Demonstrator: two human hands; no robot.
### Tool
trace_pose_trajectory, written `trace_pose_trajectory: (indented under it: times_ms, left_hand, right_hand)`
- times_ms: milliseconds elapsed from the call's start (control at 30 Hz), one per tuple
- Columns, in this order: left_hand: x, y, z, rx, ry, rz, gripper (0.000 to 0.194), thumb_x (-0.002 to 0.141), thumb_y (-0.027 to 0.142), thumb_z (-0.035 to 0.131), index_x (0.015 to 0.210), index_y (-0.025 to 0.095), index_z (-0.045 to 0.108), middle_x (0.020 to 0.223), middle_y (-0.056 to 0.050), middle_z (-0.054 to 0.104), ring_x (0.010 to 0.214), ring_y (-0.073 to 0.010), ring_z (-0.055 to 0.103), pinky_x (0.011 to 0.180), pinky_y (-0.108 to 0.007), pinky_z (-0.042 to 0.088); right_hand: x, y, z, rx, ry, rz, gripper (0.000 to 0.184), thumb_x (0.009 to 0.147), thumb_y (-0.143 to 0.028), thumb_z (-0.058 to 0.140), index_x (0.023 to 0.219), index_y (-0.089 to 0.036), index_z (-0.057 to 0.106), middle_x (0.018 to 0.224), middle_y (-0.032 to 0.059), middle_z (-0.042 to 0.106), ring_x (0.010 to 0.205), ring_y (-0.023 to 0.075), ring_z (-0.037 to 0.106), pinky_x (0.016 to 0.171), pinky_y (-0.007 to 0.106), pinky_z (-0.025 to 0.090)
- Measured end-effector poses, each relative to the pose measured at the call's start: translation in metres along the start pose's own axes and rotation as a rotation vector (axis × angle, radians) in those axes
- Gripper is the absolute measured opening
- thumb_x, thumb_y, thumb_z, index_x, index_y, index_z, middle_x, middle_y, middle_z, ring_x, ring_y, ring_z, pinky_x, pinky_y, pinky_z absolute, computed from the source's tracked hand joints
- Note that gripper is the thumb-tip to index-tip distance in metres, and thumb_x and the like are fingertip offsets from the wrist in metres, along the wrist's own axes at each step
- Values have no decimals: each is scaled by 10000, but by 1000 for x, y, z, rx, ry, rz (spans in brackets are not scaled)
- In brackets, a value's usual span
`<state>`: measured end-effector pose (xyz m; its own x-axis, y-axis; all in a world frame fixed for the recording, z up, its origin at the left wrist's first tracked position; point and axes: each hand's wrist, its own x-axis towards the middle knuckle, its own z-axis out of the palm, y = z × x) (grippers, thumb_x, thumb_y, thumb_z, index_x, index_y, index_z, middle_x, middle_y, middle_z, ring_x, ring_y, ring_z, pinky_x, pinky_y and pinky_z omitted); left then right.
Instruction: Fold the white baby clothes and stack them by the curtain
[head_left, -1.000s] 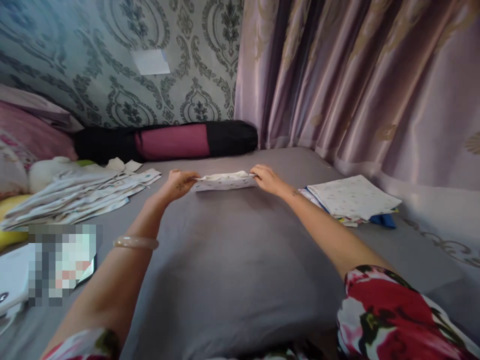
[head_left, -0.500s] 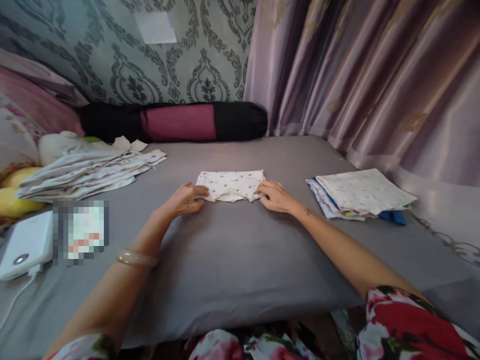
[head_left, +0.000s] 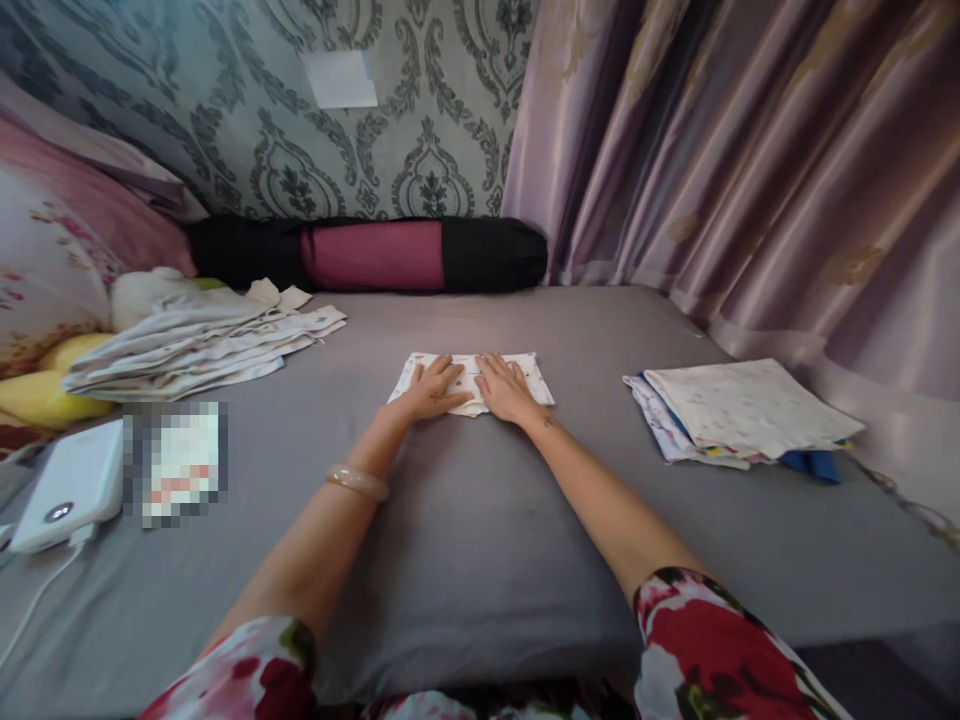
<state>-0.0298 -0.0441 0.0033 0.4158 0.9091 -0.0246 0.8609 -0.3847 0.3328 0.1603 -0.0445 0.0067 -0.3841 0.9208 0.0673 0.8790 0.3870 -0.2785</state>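
A small white printed garment [head_left: 538, 385], folded into a rough rectangle, lies in the middle of the grey sheet [head_left: 480, 500]. My left hand [head_left: 433, 390] rests flat on its left part, fingers spread. Close beside it, my right hand [head_left: 504, 388] presses flat on the middle and right part, fingers also stretched out. Neither hand grips the cloth. Much of the garment's front edge and centre is hidden beneath my hands.
On the right lies a stack of folded clothes [head_left: 750, 405]. A heap of light clothes [head_left: 187, 345] lies at the left, behind a white power bank [head_left: 71, 485] with a cable and a blurred-out item [head_left: 184, 465]. A black and maroon roll bag [head_left: 375, 255] lines the wall.
My hands have let go of the garment's two sides and moved inward onto its top, now lying flat with fingers spread. The view has shifted slightly.
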Motion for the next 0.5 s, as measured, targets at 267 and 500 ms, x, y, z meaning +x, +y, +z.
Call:
trace_pose_trajectory:
  times_ms: [267, 500]
  left_hand:
    - [-2, -5, -1, -18, -84, -11, 856, 814, 687, 480, 1498, 214, 279, 1595, -164, 182, 1483, -295, 89, 1170, -532, 70]
    - [6, -3, -13, 10, -121, -15, 880, 743, 651, 600, 1460, 203, 355, 1571, -177, 250, 1454, -325, 209, 1159, -524, 164]
  right_hand:
    - [-7, 1, 4, -38, -49, -3, 601, 997, -433, 237, 1526, -149, 246, 1596, 105, 196, 1476, 249, 113, 1181, 461, 73]
    - [2, 0, -15, 6, -244, 27, 777, 914, -555, 413, 1541, -158, 180, 1612, 126, 100, 1484, 273, 28, 1174, 511, 53]
